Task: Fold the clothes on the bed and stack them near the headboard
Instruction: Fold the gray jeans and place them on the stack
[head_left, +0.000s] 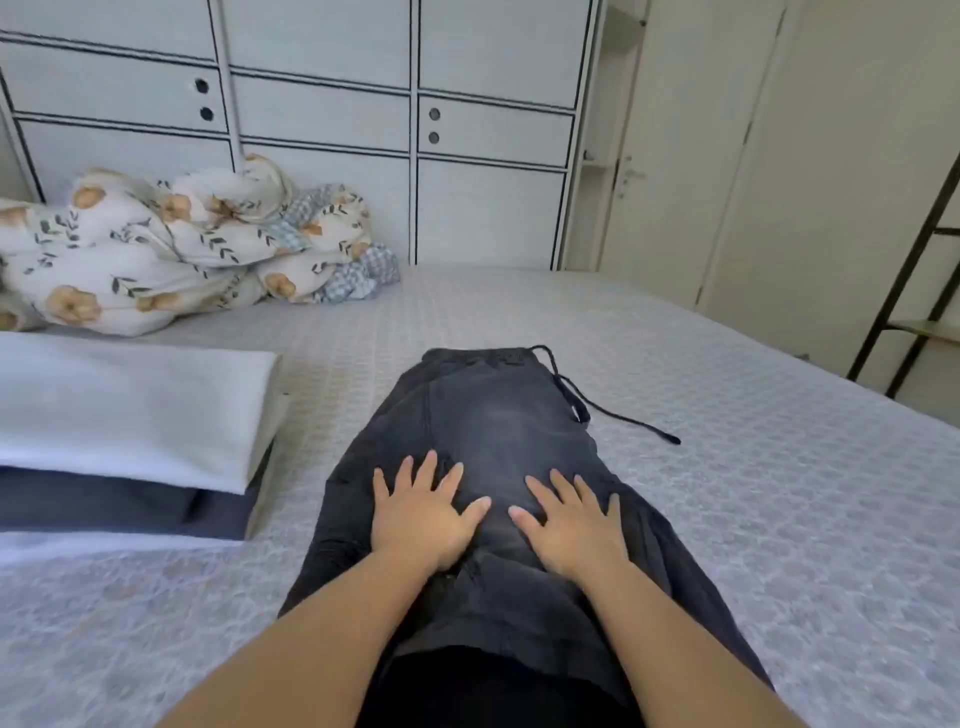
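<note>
head view. i see the dark trousers (498, 467) lying flat on the bed (779, 493), long axis running straight away from me: waistband and loose drawstring (597, 410) at the far end, legs coming back under my forearms. my left hand (423, 512) and right hand (571, 519) both rest palm-down on the mid-section, fingers (415, 475) straight and spread, gripping nothing, thumbs nearly meeting over the centre line. the cloth extends both ahead of and behind the fingers, so i judge a lengthwise fold, near end carried toward the waistband, to be the next move. neither hand is nearer; they sit level. the folded pile (130, 441), white on dark blue, lies to my left, well apart from the trousers, with the left hand on its side.
</note>
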